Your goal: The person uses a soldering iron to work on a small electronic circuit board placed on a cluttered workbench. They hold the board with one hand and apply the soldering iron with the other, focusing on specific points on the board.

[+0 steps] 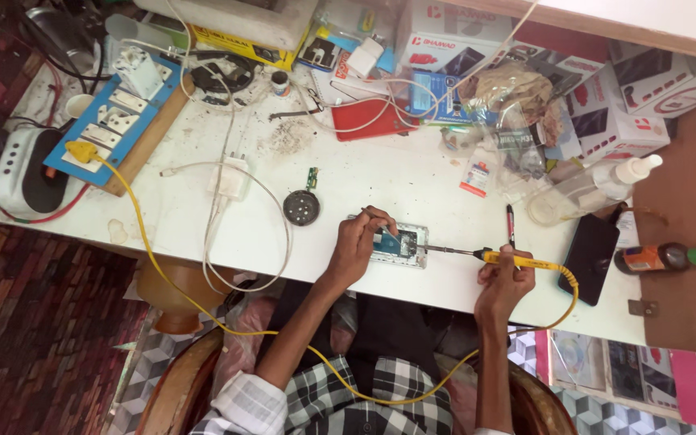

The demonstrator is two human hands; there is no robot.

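An opened phone (403,246) lies flat on the white table (380,181), its circuit board showing. My left hand (358,244) rests on the phone's left end and pinches a thin metal tool whose tip touches the board. My right hand (506,278) grips the yellow handle of a soldering iron (499,258); its metal tip reaches left to the phone's right edge. The iron's yellow cable (163,274) loops under the table edge, across my lap, and up to a plug in the blue socket board (118,121).
A round black speaker part (301,207) and a white charger (232,179) with cable lie left of the phone. A dark phone (590,256), a pen (511,225), a brown bottle (660,258) and a clear spray bottle (594,189) sit to the right. A red phone (370,121) and boxes crowd the back.
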